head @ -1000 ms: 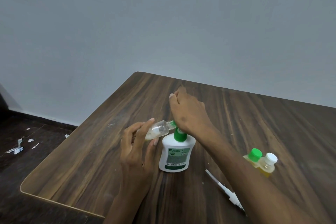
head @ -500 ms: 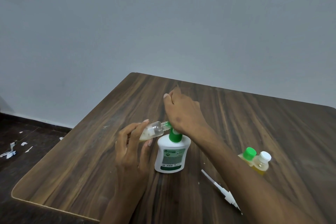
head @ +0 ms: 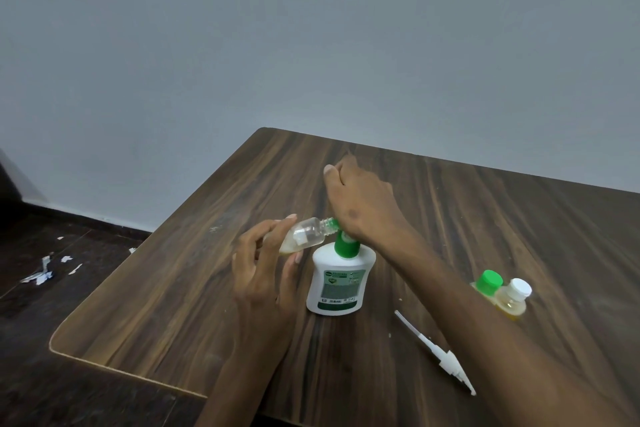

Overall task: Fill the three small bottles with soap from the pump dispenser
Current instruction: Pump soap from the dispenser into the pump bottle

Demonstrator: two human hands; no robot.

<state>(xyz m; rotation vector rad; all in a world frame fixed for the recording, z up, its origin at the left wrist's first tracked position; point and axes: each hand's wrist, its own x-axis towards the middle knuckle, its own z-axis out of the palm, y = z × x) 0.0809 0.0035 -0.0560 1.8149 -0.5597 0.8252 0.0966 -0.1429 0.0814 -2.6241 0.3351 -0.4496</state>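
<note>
The left hand (head: 263, 263) pinches a clear small plastic bottle (head: 304, 236) tilted, mouth against the white pump dispenser (head: 337, 282) nozzle; the right hand (head: 360, 204), fingers curled, presses its green pump head to catch soap

Pump dispenser (head: 338, 282) upright near tabletop (head: 180, 295) middle. Right hand (head: 360, 204) on top of its pump head. Left hand (head: 266, 267) just left of dispenser, holds small bottle (head: 304, 236) tilted, neck touching pump spout. Two capped small bottles (head: 502, 295) right of dispenser, touching each other, partly behind right forearm. Loose pump tube (head: 434, 352) flat on tabletop, before and right of dispenser. Paper scraps (head: 43, 270) on floor (head: 52, 392), left of tabletop. Wall (head: 311, 45) behind tabletop.
</note>
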